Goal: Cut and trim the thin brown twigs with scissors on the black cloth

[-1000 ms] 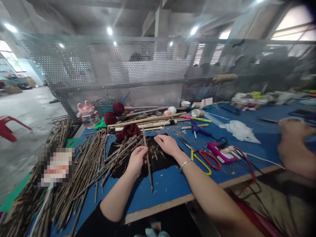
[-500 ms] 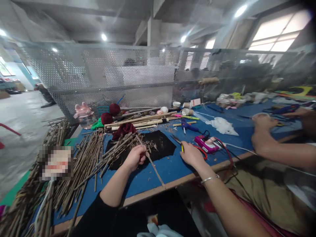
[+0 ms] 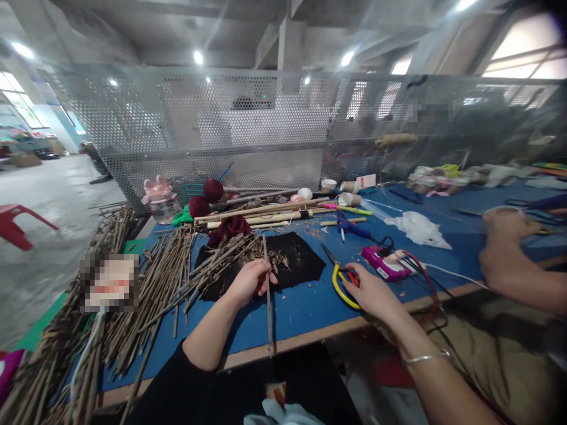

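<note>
My left hand (image 3: 253, 280) pinches a thin brown twig (image 3: 269, 310) whose lower end reaches past the table's front edge. Under and beyond that hand lies a black cloth (image 3: 301, 260) scattered with dry plant bits. My right hand (image 3: 370, 290) has its fingers closed at the handles of scissors (image 3: 340, 288) with one yellow and one red loop. The scissors' blades point away over the blue table, apart from the twig. Left of the cloth, a pile of cut twigs (image 3: 146, 295) spreads across the table.
A purple power strip (image 3: 386, 263) with cables sits right of the scissors, near a blue glue gun (image 3: 349, 225). Sticks (image 3: 266, 215) and dark red balls (image 3: 213, 190) lie at the back, before a perforated metal screen (image 3: 195, 130). Another person's hand (image 3: 502, 236) works at far right.
The twig has turned more upright in my left hand. My right hand has shifted right, exposing the scissors' yellow loop. The whole view has moved slightly left.
</note>
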The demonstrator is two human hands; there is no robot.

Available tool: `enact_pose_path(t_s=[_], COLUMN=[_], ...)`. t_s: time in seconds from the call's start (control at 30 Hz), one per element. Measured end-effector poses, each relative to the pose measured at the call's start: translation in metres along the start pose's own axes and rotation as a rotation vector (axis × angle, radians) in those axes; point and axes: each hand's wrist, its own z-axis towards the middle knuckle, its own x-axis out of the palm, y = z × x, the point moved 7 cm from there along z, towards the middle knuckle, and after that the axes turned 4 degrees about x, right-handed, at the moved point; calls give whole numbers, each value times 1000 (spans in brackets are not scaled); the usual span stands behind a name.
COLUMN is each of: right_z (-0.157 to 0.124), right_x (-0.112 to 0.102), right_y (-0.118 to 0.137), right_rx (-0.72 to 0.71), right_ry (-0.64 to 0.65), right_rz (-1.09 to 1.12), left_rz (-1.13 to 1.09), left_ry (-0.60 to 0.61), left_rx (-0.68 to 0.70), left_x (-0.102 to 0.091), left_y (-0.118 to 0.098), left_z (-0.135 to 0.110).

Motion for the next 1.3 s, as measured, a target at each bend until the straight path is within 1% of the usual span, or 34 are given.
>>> enact_pose_path(t_s=[0.07, 0.1, 0.13, 0.17, 0.2, 0.27, 0.37, 0.47, 0.53, 0.63, 0.7, 0.77, 0.87, 0.93, 1.0, 1.17, 1.3], right_z=[-7, -11, -16, -19, -21, -19, 2, 22, 29, 32, 35, 41, 51, 51, 45, 19, 13], right_x=[5, 11, 19, 27, 36, 53, 66, 74, 78, 84, 85, 78, 62, 57, 60, 69, 66], right_y=[14, 27, 43, 60, 76, 104, 130, 150, 160, 170, 173, 172, 171, 171, 170, 169, 172], right_rx=[42, 33, 10, -9, -29, -68, -97, -110, -115, -142, -187, -254, -416, -513, -566, -630, -629], right_ry=[87, 166, 270, 359, 445, 538, 439, 410, 422, 482, 500, 444, 314, 303, 356, 487, 487], right_rz=[429, 668, 856, 993, 1078, 1155, 1195, 1249, 1250, 1183, 1091, 946, 713, 617, 555, 479, 447], left_rz=[6, 5, 3, 4, 7, 22, 72, 137, 126, 30, -11, -20, -42, -57, -67, -32, 3], left_ry=[19, 37, 56, 73, 87, 104, 136, 184, 170, 72, 8, -57, -127, -119, -86, -26, -37], left_rx=[-11, -9, -3, 7, 17, 30, 22, 7, 7, 35, 67, 98, 135, 162, 196, 224, 211], left_x=[3, 5, 7, 8, 9, 11, 14, 20, 20, 12, 6, 0, -4, -4, -2, 1, 1], left_y=[0, 0, 0, -1, -1, -1, 2, 4, 3, 1, 0, -1, -5, -9, -12, -11, -9], left_z=[-1, -2, -2, -2, -3, -3, -5, -7, -7, -3, 1, 7, 16, 21, 22, 14, 11])
